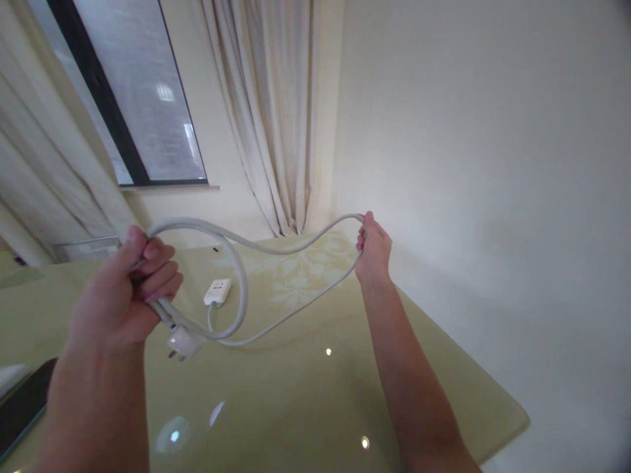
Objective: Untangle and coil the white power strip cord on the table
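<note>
A white power cord [290, 249] stretches above the table between my two hands. My left hand [142, 282] is closed around coiled loops of it at the left. Below that fist hangs the cord's white plug [183, 343], prongs pointing down. My right hand [373, 248] pinches the far bend of the cord at the right, near the wall. The cord's lower strand sags back toward the left loops. A white socket block [217, 292] of the extension lead lies on the table, with a short length of cord running from it up toward the loops.
The glossy pale green table [286, 407] has a floral pattern at its far end and meets a white wall [483, 164] on the right. Curtains [269, 112] and a window [142, 92] are behind. A dark flat object [27, 407] sits at the lower left.
</note>
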The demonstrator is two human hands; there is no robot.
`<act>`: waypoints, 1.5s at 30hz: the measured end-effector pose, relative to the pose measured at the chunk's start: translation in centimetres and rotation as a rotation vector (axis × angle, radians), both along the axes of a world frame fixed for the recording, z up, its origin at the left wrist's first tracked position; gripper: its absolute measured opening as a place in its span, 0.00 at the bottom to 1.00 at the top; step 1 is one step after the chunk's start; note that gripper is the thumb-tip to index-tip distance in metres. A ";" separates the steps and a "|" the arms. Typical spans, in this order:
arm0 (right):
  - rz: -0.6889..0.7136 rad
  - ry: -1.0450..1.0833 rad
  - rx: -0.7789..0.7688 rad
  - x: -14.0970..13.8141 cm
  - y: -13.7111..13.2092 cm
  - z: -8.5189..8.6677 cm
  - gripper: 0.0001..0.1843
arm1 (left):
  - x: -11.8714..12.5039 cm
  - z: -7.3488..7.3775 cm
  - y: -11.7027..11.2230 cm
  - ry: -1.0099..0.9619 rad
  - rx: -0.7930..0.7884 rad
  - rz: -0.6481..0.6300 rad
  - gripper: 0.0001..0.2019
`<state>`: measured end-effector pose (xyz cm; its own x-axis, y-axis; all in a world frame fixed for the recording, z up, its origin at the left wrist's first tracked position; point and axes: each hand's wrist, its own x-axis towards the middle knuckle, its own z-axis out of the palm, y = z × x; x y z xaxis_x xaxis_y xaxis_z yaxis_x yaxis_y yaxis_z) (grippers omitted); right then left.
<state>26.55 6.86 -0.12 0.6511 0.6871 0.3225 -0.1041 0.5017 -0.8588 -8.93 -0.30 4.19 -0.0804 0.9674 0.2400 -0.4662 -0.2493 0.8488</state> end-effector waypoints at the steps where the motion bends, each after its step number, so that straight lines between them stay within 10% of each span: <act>1: 0.036 0.051 -0.017 -0.1 0.1 -0.1 0.28 | 0.3 0.3 0.0 -0.031 -0.019 0.014 0.23; 11: 0.383 0.016 -0.086 -3.3 -0.9 0.2 0.29 | 1.0 0.1 0.7 -0.264 -0.021 0.158 0.19; 19: 0.233 -0.837 -0.080 -6.0 -1.8 -0.9 0.18 | 1.2 -0.1 0.8 -0.466 0.007 0.142 0.20; 24: 0.466 -1.198 -0.108 -7.9 -3.2 -0.5 0.19 | 2.2 -0.4 1.2 -0.356 0.031 0.266 0.18; 35: 0.867 -0.851 -0.244 -9.5 -5.1 0.1 0.27 | 5.1 -0.2 0.6 -0.117 0.208 0.422 0.14; 45: 1.207 -1.075 -0.357 -10.6 -6.7 0.8 0.28 | 6.2 -0.9 -0.7 0.076 0.398 0.266 0.13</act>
